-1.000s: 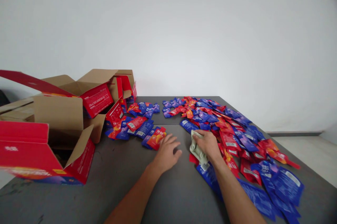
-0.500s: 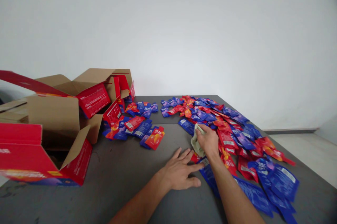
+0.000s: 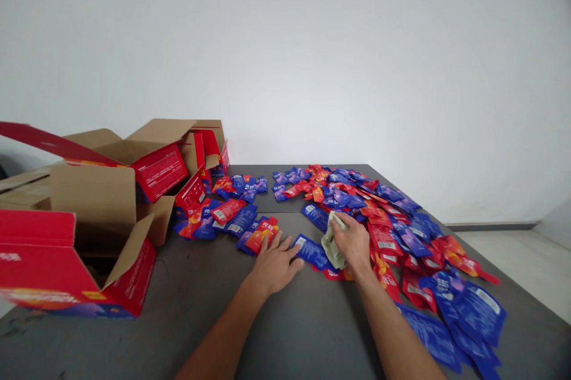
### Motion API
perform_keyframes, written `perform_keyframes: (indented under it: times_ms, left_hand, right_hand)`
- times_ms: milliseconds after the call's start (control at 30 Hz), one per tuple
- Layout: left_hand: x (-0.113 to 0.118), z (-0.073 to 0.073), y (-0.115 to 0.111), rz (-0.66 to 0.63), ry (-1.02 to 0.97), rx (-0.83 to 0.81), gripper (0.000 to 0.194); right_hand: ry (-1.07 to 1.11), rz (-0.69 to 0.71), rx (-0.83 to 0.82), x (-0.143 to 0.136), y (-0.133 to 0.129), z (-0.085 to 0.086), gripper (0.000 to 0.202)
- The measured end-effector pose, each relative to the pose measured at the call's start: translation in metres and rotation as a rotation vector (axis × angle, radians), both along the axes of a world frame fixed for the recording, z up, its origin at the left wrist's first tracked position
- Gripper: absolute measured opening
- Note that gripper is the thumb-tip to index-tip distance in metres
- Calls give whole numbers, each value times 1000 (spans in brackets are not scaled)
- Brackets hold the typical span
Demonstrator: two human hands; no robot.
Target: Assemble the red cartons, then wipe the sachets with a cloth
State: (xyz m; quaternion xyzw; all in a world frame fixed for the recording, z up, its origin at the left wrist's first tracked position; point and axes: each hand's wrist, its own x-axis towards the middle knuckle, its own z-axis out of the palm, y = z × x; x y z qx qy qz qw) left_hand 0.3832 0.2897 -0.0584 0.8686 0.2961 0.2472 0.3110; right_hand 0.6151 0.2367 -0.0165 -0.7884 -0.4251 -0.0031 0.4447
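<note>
My right hand is closed on a pale green cloth, which rests against the left side of the large pouch pile. My left hand lies low over the table with fingers spread, its fingertips at a blue pouch and a red pouch with orange fruit on it. The cloth touches or partly covers the right end of that blue pouch. Under the cloth, another red pouch pokes out, mostly hidden. A further blue pouch sits just beyond the cloth.
A big pile of red and blue pouches spreads along the right of the dark grey table. Smaller groups of pouches lie left of centre. Open red cardboard boxes stand at the left. A white wall rises behind.
My left hand has moved left and away from me, and a blue pouch that lay by my right forearm now lies between my hands. My right hand has stayed nearly in place with the cloth.
</note>
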Motion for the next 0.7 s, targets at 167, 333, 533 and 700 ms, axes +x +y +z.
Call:
perform_keyframes:
  times_ms: [167, 333, 533, 700]
  left_hand:
    - [-4, 2, 16, 239, -89, 111, 25]
    - [1, 2, 17, 135, 22, 231, 40]
    - [14, 4, 12, 27, 197, 255, 44]
    - [11, 11, 16, 156, 154, 210, 40]
  right_hand:
    - [17, 69, -36, -9, 3, -5, 33]
    - [4, 149, -1, -22, 8, -12, 31]
    - [7, 272, 39, -34, 11, -15, 28]
    - [13, 332, 134, -44, 9, -11, 27]
